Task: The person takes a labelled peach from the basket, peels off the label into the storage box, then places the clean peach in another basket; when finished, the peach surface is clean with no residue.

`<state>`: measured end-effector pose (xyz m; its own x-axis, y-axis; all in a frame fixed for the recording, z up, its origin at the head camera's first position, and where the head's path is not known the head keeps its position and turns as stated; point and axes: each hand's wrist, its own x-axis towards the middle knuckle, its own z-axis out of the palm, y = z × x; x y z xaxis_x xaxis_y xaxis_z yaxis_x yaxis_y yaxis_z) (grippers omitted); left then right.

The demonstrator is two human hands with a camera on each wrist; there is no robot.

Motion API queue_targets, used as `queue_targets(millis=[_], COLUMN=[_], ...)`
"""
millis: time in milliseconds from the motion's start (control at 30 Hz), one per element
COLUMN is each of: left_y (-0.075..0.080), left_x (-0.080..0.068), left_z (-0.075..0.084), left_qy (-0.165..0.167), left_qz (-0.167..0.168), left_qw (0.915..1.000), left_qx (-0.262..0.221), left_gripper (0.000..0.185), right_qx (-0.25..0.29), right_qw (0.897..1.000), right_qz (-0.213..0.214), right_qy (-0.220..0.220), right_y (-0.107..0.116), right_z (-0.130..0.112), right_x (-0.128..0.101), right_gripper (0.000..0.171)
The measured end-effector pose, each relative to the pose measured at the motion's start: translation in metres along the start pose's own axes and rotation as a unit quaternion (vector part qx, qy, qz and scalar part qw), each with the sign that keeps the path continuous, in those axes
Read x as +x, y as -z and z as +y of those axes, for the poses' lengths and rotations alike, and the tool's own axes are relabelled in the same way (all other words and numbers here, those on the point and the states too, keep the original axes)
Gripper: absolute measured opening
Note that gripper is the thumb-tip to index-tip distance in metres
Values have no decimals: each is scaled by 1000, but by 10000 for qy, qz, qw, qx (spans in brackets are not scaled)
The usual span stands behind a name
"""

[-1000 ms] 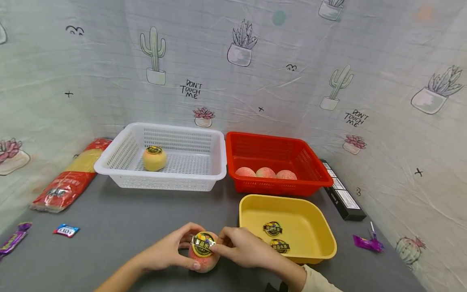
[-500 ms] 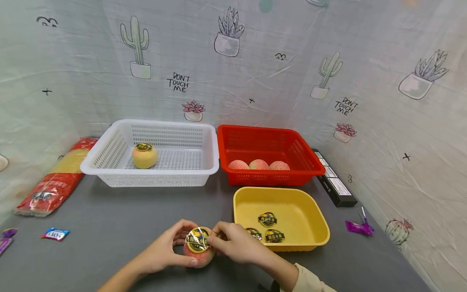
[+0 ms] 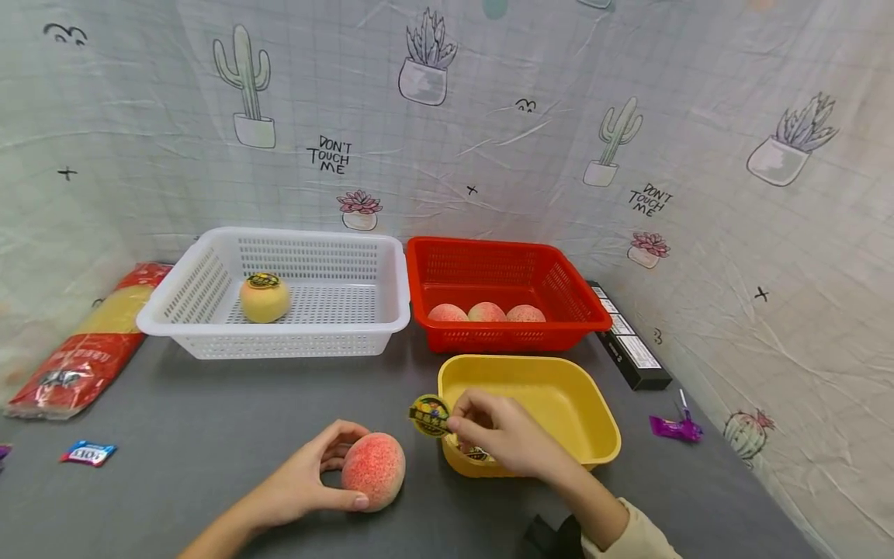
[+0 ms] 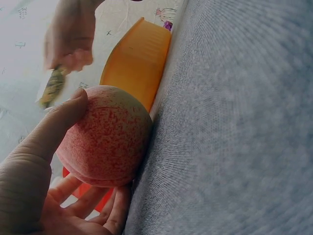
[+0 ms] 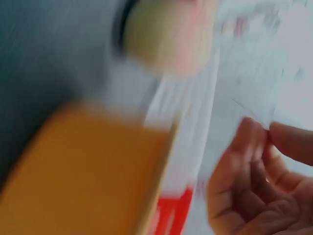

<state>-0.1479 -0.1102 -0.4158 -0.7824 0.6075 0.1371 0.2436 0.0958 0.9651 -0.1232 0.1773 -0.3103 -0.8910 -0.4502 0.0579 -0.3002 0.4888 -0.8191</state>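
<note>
My left hand (image 3: 307, 481) grips a pink speckled peach (image 3: 373, 481) that sits on the grey table; the wrist view shows the peach (image 4: 105, 137) cupped between thumb and fingers. My right hand (image 3: 489, 435) pinches a round yellow and black sticker (image 3: 429, 414) just above the near left corner of the yellow tray (image 3: 594, 411), a short way right of the peach. The sticker (image 4: 53, 87) shows blurred in the left wrist view. The right wrist view is too blurred for detail; only curled fingers (image 5: 254, 171) and the tray (image 5: 83, 171) show.
A white basket (image 3: 279, 326) at the back holds one stickered yellow fruit (image 3: 264, 298). The red basket (image 3: 580, 310) beside it holds three peaches (image 3: 485, 314). A red and yellow packet (image 3: 84, 349), small candies (image 3: 87, 453), a black box (image 3: 628, 349) and a purple wrapper (image 3: 673, 427) lie around.
The sticker lay on top of the peach under my right fingers; now my right hand has lifted it off and moved right toward the yellow tray. The peach top is bare.
</note>
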Motion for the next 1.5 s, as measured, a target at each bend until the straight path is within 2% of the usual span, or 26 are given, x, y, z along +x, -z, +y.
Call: queue_targets(millis=[100,167,267,367,467,567,667,800,867,1033,1200,1300,1400,1500], left_y=[1,1,2,3,3,3,1,1,1,1,2,3,6,13], left_x=[-2,-3,-3,-3,-2,-2,-1,1,1,2,1,1,1,1], left_z=[1,1,0,0,0,0,0,1,1,1,1,1,2,5], left_qy=[-4,-10,-16,10,44,48,23,45,82,108,68,13,-22,7], left_qz=[-6,-7,0,5,-10,-33,-34,-41,-72,-118,-132,-215,-400,-731], left_qw=[10000,10000,9999,9999,10000,10000,10000,10000,9999,9999,9999,9998,9991,9970], left_qx=[50,74,100,105,89,64,62,40,6,-46,-53,-53,-152,-267], left_gripper=[58,58,58,58,58,58,58,59,58,58,58,58,59,58], right_qx=[-590,-897,-1155,-1261,-1421,-1755,-2475,-3405,-3599,-3545,-3515,-3540,-3357,-2896], right_qw=[9982,9959,9916,9849,9779,9695,9518,9246,9187,9181,9162,9214,9345,9520], right_qz=[83,13,-173,-447,-654,-598,-397,-305,-310,-256,122,467,752,904], right_qy=[41,-88,-550,-1095,-1387,-1600,-1768,-1684,-1598,-1755,-1920,-1534,-911,-403], right_y=[30,52,80,99,105,104,98,91,89,86,80,73,64,50], right_z=[16,28,48,68,85,93,95,100,103,105,92,77,62,49], right_x=[-7,-11,-16,-19,-19,-19,-16,-11,-11,-11,-8,-3,5,12], right_gripper=[9,9,10,11,13,17,21,26,29,31,28,24,19,16])
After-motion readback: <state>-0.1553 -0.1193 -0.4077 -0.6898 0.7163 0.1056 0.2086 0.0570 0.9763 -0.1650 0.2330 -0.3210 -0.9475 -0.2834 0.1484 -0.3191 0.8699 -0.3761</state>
